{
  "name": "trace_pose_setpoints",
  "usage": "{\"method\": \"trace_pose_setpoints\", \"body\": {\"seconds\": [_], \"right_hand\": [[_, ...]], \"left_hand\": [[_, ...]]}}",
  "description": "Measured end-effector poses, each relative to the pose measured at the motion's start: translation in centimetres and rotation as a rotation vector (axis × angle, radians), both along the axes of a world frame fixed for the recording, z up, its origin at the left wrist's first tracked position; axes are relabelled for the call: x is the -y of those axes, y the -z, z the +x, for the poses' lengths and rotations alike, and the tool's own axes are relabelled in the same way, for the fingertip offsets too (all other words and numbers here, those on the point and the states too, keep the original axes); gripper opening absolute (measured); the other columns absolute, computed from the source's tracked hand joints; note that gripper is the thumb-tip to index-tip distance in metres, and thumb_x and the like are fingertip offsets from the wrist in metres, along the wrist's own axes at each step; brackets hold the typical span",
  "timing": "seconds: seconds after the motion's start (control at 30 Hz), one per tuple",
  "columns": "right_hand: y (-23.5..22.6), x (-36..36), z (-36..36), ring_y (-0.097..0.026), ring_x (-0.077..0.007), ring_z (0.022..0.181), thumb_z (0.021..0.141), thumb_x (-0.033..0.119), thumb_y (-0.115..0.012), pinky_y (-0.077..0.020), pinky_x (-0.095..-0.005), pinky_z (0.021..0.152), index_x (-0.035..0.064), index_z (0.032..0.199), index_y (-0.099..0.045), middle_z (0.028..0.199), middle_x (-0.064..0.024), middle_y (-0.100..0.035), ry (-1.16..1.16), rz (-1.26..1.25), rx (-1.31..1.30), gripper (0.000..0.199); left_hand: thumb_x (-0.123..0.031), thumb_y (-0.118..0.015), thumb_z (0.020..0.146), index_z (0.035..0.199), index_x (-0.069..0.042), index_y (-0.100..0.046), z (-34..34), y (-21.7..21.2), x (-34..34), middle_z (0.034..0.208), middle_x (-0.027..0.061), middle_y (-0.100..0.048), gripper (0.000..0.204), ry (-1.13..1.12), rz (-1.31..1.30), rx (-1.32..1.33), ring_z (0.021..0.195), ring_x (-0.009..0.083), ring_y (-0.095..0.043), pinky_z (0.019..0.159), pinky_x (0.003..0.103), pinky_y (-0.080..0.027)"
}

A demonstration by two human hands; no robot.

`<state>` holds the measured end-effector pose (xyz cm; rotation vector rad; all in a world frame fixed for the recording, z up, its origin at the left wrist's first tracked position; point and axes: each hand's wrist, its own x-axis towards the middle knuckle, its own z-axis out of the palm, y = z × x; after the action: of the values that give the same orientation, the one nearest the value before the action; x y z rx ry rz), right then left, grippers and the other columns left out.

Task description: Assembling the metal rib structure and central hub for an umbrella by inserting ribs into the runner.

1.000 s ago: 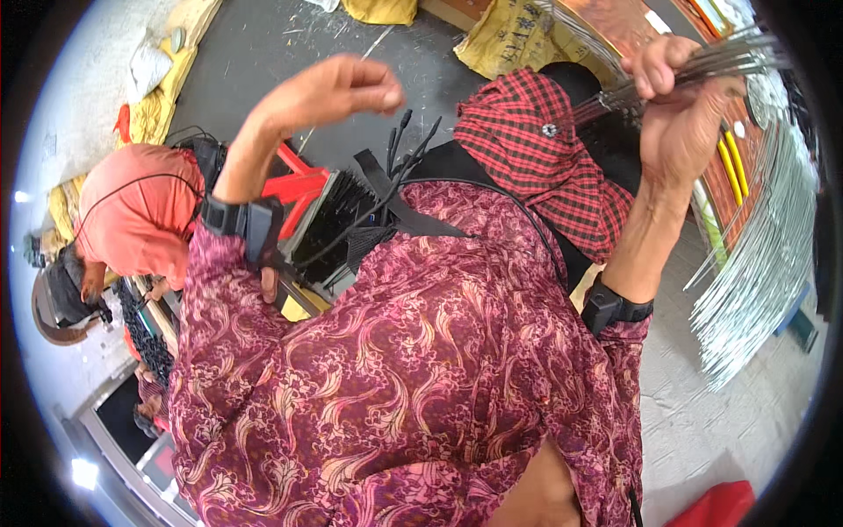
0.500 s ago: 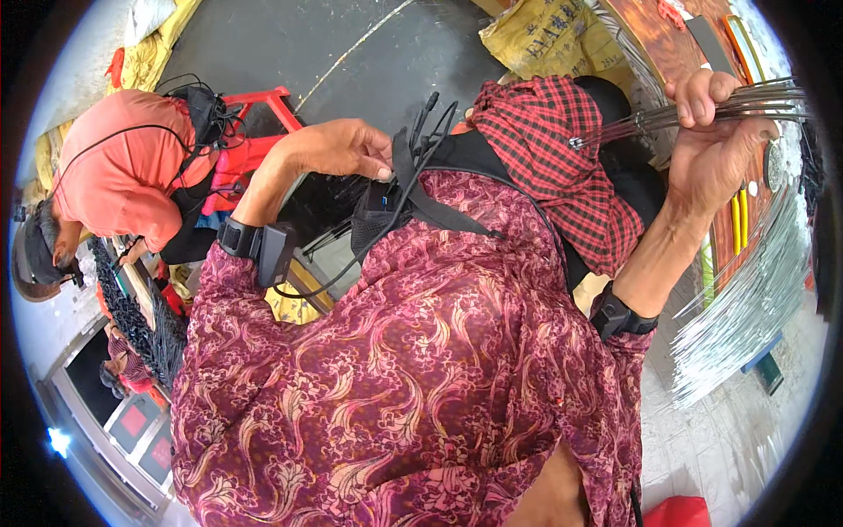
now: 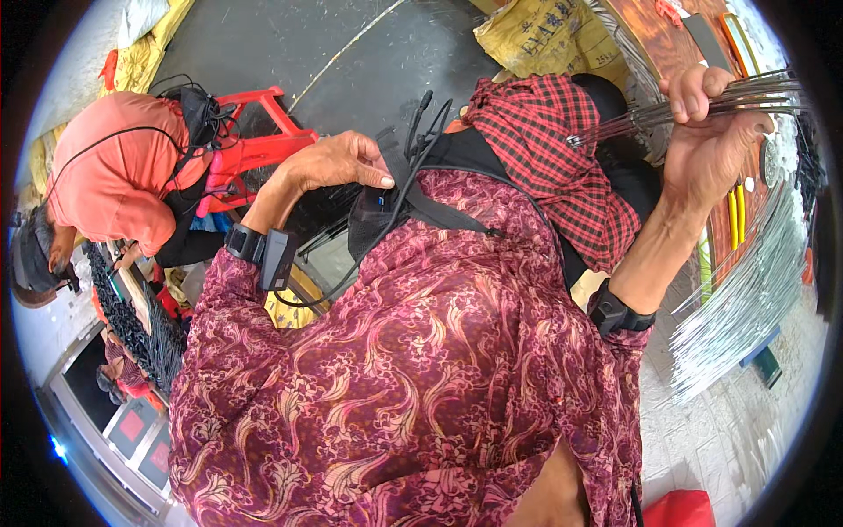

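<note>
My right hand (image 3: 707, 132), raised at the upper right, is closed round a bundle of thin dark metal wires (image 3: 632, 125). The bundle's looped-looking ends point left, over the red-and-black checked cloth (image 3: 553, 158) on my lap. At my waist, my left hand (image 3: 342, 162) has thumb and fingers pressed together beside a black strap and pouch (image 3: 373, 211). Whatever those fingers hold, if anything, is hidden. Black cables (image 3: 421, 140) hang close to the left fingertips.
A fan of many thin silvery wires (image 3: 738, 299) lies at the right, below a reddish wooden table (image 3: 650, 26). At the left, a co-worker in an orange top (image 3: 114, 167) bends over near a red stool (image 3: 255, 145). A yellow sack (image 3: 553, 39) lies ahead.
My left hand has shifted slightly down, and its thumb now lies against the fingers by the pouch. My right hand keeps the wire bundle in nearly the same place.
</note>
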<state>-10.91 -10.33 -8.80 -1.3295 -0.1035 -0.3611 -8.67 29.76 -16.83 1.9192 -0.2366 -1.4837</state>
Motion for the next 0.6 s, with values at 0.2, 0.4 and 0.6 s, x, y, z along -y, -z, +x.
{"method": "trace_pose_setpoints", "body": {"seconds": [0.2, 0.4, 0.6], "right_hand": [[-1.2, 0.6, -0.9, -0.044, -0.0146, 0.067, 0.092, 0.065, -0.043, -0.0448, -0.0368, 0.079, 0.0063, 0.094, -0.053, 0.073, -0.0004, -0.045, 0.024, 0.019, 0.032, 0.060], [-0.6, -0.2, -0.8, -0.045, -0.0128, 0.056, 0.097, 0.063, -0.035, -0.0474, -0.0317, 0.065, 0.0076, 0.085, -0.049, 0.065, 0.0002, -0.045, 0.139, -0.031, 0.026, 0.058], [0.9, 0.3, -1.3, -0.055, -0.0106, 0.067, 0.092, 0.061, -0.051, -0.0482, -0.0250, 0.061, 0.0020, 0.096, -0.053, 0.079, -0.0060, -0.057, 0.046, 0.226, -0.008, 0.059]], "left_hand": [[-0.025, -0.079, 0.081, 0.090, -0.001, -0.074, 0.1, 1.4, -0.1, 0.082, 0.0025, -0.071, 0.026, -0.043, -0.123, -0.022, 0.077, 0.0111, -0.063, 0.072, 0.029, -0.050], [-0.027, -0.077, 0.083, 0.092, 0.001, -0.072, 2.5, -2.3, 1.3, 0.078, 0.0056, -0.069, 0.029, 0.218, -0.079, 0.155, 0.074, 0.0103, -0.059, 0.069, 0.030, -0.050], [-0.026, -0.074, 0.085, 0.096, 0.001, -0.070, 9.4, -11.6, 9.7, 0.079, 0.0018, -0.067, 0.030, 0.280, 0.105, 0.367, 0.076, 0.0086, -0.059, 0.074, 0.025, -0.049]]}}
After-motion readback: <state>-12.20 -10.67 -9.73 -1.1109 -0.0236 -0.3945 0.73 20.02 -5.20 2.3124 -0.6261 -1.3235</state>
